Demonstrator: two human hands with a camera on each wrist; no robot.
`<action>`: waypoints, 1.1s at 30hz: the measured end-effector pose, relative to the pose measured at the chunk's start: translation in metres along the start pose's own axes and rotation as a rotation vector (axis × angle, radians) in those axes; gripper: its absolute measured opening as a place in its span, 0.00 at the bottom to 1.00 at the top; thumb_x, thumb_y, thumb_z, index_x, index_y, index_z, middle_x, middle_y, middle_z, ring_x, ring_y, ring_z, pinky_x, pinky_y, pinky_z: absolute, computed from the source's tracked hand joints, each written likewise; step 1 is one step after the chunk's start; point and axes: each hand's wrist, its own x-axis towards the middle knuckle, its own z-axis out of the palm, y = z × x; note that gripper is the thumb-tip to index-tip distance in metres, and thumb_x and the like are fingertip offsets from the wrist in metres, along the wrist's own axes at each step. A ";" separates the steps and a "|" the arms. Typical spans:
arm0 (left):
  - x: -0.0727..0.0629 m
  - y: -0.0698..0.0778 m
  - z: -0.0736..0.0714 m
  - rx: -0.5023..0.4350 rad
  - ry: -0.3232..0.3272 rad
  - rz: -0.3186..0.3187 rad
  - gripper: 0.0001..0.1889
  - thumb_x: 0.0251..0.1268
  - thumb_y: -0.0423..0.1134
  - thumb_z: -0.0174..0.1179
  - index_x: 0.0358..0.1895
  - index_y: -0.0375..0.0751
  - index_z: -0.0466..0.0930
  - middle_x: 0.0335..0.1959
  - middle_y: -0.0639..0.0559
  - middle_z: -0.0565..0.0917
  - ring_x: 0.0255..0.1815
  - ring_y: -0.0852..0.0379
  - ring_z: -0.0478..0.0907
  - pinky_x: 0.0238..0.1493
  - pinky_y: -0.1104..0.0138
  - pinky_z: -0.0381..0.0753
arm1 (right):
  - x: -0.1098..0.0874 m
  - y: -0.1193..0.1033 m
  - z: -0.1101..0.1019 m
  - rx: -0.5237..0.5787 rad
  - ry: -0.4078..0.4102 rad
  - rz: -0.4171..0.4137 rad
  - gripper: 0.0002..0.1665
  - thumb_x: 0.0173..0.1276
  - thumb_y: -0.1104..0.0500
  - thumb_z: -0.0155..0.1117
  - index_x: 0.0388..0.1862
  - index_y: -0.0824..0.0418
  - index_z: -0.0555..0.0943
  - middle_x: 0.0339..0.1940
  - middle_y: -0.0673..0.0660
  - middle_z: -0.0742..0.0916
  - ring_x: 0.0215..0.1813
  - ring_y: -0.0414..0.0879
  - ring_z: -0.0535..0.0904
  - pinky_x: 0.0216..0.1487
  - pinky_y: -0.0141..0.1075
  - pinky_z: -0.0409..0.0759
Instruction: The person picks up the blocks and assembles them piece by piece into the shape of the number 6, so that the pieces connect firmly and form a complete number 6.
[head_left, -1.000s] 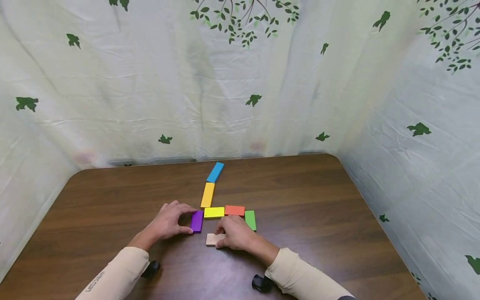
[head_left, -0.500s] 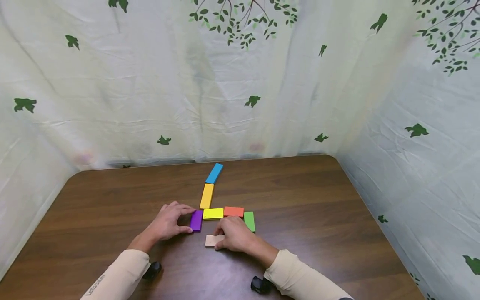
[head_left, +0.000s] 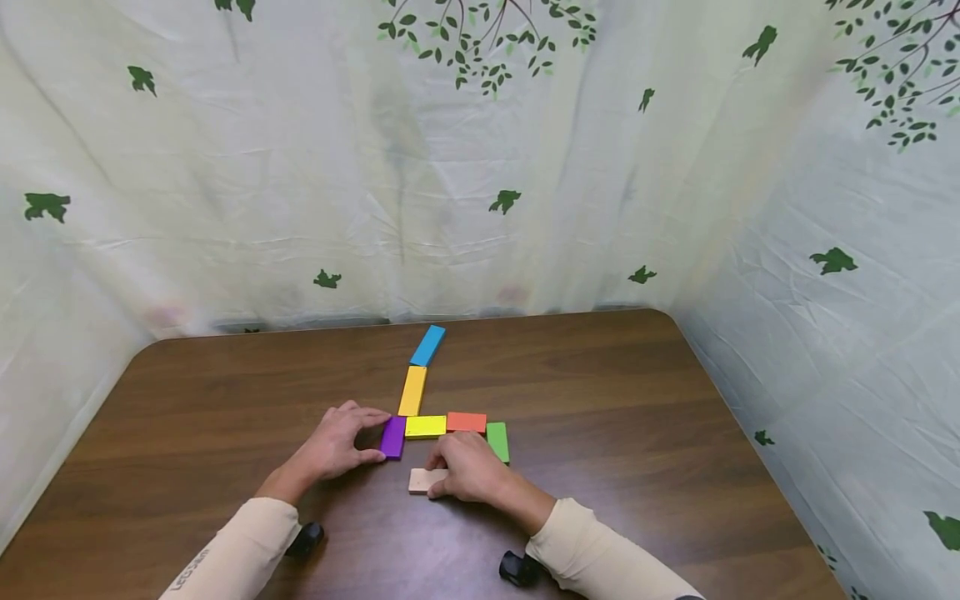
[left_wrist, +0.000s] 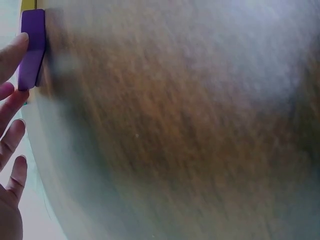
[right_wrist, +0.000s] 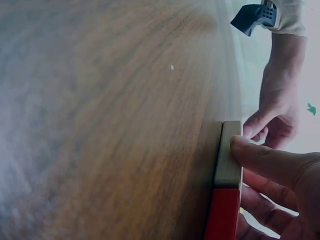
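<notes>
My left hand pinches a purple block lengthwise, thumb at its near end and a fingertip at its far end. The purple block lies flat against the left end of a yellow block. My right hand pinches a plain wooden block, lying apart in front of the yellow one; the hand covers its right part. In the right wrist view a red block adjoins the plain block's end. An orange-red block continues the yellow one, and a green block stands at its right end.
An amber block runs back from the yellow block, with a blue block slanting beyond it. The brown wooden table ends at a pale leaf-patterned curtain. Black wrist cameras hang under both sleeves.
The purple block has slid slightly away from me along the yellow block's end, its far edge now about level with the yellow one's. My right hand and the plain block stay nearly still.
</notes>
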 end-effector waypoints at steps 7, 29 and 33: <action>-0.001 -0.001 0.001 0.028 0.024 0.014 0.30 0.49 0.46 0.74 0.55 0.35 0.81 0.51 0.45 0.84 0.44 0.51 0.73 0.42 0.59 0.66 | -0.001 0.000 -0.001 -0.001 -0.004 -0.006 0.14 0.49 0.51 0.80 0.35 0.52 0.89 0.25 0.39 0.84 0.28 0.31 0.70 0.33 0.25 0.66; 0.009 0.001 -0.007 0.028 -0.010 -0.018 0.28 0.56 0.54 0.68 0.57 0.41 0.81 0.57 0.44 0.80 0.54 0.45 0.71 0.51 0.51 0.67 | 0.000 0.000 -0.001 0.036 -0.014 0.005 0.15 0.49 0.51 0.80 0.35 0.55 0.89 0.25 0.41 0.84 0.27 0.33 0.70 0.32 0.25 0.67; 0.018 -0.001 -0.009 0.033 -0.032 -0.019 0.27 0.56 0.52 0.67 0.57 0.43 0.81 0.59 0.44 0.79 0.55 0.45 0.70 0.51 0.50 0.67 | 0.000 0.001 -0.001 0.051 -0.023 0.009 0.16 0.49 0.51 0.80 0.36 0.56 0.88 0.25 0.41 0.84 0.27 0.33 0.70 0.32 0.26 0.68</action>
